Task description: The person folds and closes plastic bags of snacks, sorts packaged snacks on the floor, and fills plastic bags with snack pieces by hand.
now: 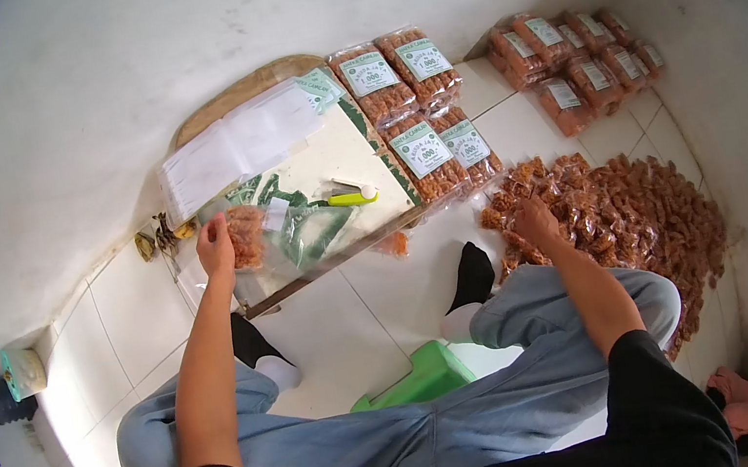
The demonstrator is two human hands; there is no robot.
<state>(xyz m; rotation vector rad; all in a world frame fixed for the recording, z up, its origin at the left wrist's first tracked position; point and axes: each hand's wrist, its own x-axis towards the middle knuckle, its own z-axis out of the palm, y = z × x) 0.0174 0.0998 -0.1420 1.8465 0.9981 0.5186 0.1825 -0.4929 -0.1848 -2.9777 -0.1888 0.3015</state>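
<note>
My left hand (pixel 217 250) is closed on the edge of a clear plastic bag (pixel 246 236) partly filled with brown snack packets, at the left end of a low board (pixel 305 176). To the right, my right hand (pixel 539 224) reaches down into a big heap of small snack packets (pixel 599 216). Its fingertips blend into the heap, so their grip is hidden. Close to the bag, a loose clear plastic sheet (pixel 309 229) lies on the board. A stapler with a yellow-green handle (pixel 354 197) rests beyond it.
Filled, labelled packs (pixel 424 148) stand at the board's right end. More packs (pixel 578 61) are stacked by the far wall. White plastic bags (pixel 235 143) and green labels (pixel 320 89) lie on the board's back. A green stool (pixel 422 374) sits between my legs.
</note>
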